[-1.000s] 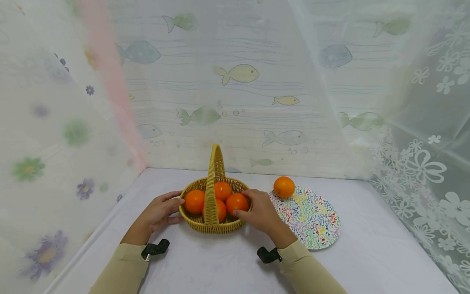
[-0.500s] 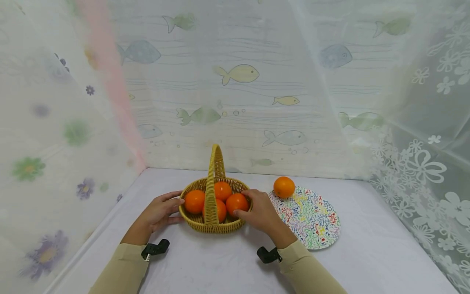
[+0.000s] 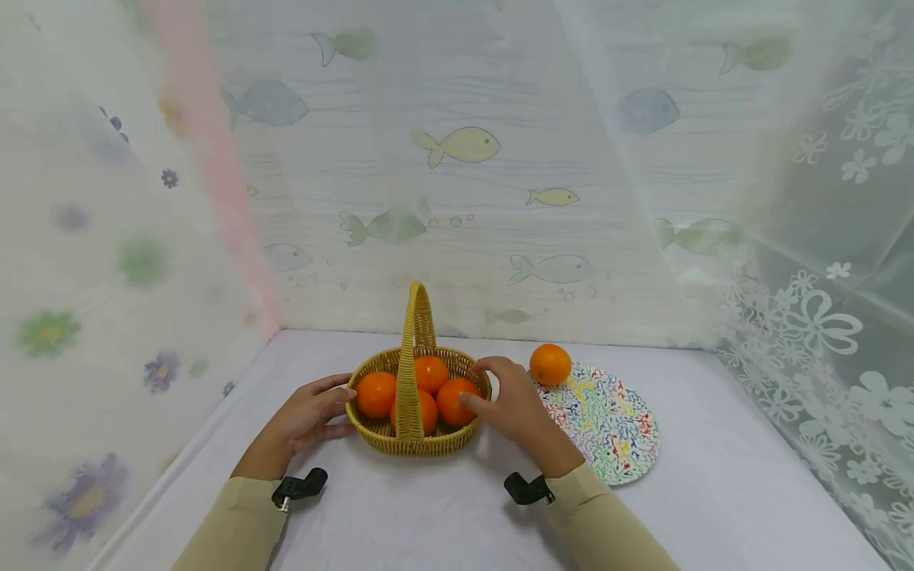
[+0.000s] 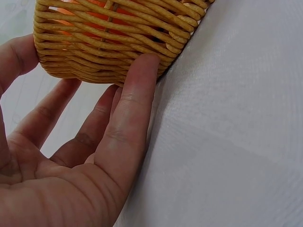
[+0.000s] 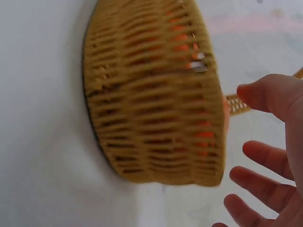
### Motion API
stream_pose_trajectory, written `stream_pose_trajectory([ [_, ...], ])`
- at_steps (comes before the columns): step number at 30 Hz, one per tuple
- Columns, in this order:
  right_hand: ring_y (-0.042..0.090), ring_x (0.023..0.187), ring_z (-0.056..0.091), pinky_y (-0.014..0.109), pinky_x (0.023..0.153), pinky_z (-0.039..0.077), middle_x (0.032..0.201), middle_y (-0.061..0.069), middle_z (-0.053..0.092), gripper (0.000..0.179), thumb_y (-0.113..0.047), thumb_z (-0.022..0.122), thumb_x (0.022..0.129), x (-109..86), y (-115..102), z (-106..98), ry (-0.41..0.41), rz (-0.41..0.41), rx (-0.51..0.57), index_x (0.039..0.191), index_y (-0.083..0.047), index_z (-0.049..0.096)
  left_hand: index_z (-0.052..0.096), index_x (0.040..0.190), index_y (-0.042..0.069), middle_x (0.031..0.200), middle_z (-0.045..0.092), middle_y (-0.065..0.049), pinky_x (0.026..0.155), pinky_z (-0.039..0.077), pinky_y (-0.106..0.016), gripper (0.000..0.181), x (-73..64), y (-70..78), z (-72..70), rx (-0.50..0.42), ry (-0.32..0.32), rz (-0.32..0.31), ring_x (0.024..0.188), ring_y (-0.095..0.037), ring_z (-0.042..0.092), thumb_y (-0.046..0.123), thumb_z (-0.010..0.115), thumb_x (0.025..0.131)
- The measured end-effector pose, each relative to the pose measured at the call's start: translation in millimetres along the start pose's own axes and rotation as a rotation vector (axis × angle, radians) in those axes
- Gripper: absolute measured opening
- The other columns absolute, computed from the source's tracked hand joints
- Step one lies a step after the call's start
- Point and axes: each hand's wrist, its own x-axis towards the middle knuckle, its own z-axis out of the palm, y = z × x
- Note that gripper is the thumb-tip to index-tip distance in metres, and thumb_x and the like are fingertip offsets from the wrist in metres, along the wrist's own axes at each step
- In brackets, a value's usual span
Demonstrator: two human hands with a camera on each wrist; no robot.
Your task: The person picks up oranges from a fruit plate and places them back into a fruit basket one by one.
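Observation:
A yellow wicker basket (image 3: 420,446) with a tall arched handle stands on the white cloth and holds several orange round fruits (image 3: 376,395). My left hand (image 3: 309,416) grips the basket's left end, its thumb at the rim and its fingers spread round the outer wall. In the left wrist view one finger (image 4: 128,113) lies along the weave low down. My right hand (image 3: 520,406) is at the basket's right end with thumb and fingers parted. In the right wrist view its fingers (image 5: 260,184) are clear of the woven wall, nothing between them.
Right of the basket lies a round mat (image 3: 614,420) with a multicoloured squiggle pattern. One orange fruit (image 3: 550,365) sits at the mat's back left edge. Behind the table hangs a fish-print curtain (image 3: 457,238), with flowered sheets on both sides.
My right hand has let go of the basket's right rim and moved slightly right, its thumb lifted. My left hand keeps its place on the basket, and the view has shifted slightly.

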Motion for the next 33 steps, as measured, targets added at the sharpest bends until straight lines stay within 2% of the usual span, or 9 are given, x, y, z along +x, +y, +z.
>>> stream_pose_trajectory([
  [3, 0.028, 0.137, 0.052, 0.052, 0.117, 0.043, 0.14, 0.004, 0.061, 0.052, -0.037, 0.081, 0.09, 5.0, 7.1, -8.0, 0.027, 0.017, -0.016, 0.133, -0.013, 0.064, 0.046, 0.156, 0.014, 0.156, 0.048, -0.018, 0.093, 0.06, -0.052, 0.068, 0.7, -1.3, -0.8, 0.0, -0.004, 0.005, 0.117, -0.025, 0.068, 0.031, 0.075, 0.096],
  [10, 0.031, 0.141, 0.046, 0.055, 0.116, 0.043, 0.148, 0.006, 0.055, 0.048, -0.033, 0.079, 0.092, 19.1, 29.8, -26.3, 0.034, 0.038, -0.117, 0.133, -0.015, 0.063, 0.047, 0.156, 0.014, 0.155, 0.05, -0.016, 0.093, 0.06, -0.052, 0.067, 1.4, -3.9, -1.2, -0.003, 0.004, 0.002, 0.116, -0.023, 0.068, 0.031, 0.074, 0.097],
  [16, 0.039, 0.135, 0.05, 0.063, 0.111, 0.044, 0.146, 0.008, 0.058, 0.047, -0.036, 0.08, 0.089, 28.9, 43.8, -35.9, 0.101, 0.043, -0.305, 0.13, -0.016, 0.068, 0.048, 0.155, 0.014, 0.154, 0.051, -0.014, 0.092, 0.06, -0.052, 0.065, 1.0, -2.7, 0.2, -0.001, 0.002, 0.007, 0.116, -0.023, 0.068, 0.03, 0.073, 0.097],
  [20, 0.043, 0.134, 0.047, 0.07, 0.105, 0.042, 0.149, 0.009, 0.056, 0.047, -0.038, 0.08, 0.088, 33.9, 51.8, -40.2, 0.115, 0.09, -0.413, 0.129, -0.019, 0.069, 0.048, 0.155, 0.014, 0.153, 0.052, -0.014, 0.093, 0.06, -0.052, 0.066, 0.7, -2.4, 0.7, -0.002, 0.0, 0.007, 0.116, -0.023, 0.068, 0.03, 0.073, 0.097],
  [27, 0.05, 0.14, 0.039, 0.073, 0.106, 0.041, 0.157, 0.012, 0.047, 0.054, -0.038, 0.082, 0.085, 40.2, 58.1, -51.9, 0.04, 0.147, -0.408, 0.133, -0.02, 0.067, 0.047, 0.156, 0.013, 0.152, 0.054, -0.013, 0.093, 0.06, -0.052, 0.067, 0.5, -3.2, -0.4, -0.008, 0.001, 0.005, 0.116, -0.022, 0.069, 0.03, 0.073, 0.097],
  [33, 0.052, 0.139, 0.039, 0.073, 0.103, 0.043, 0.156, 0.013, 0.047, 0.055, -0.035, 0.084, 0.083, 43.0, 68.2, -57.7, 0.005, 0.182, -0.422, 0.133, -0.02, 0.068, 0.047, 0.156, 0.014, 0.15, 0.056, -0.012, 0.093, 0.06, -0.052, 0.067, 1.2, -3.1, -0.1, -0.005, -0.012, 0.01, 0.117, -0.022, 0.069, 0.031, 0.074, 0.097],
])
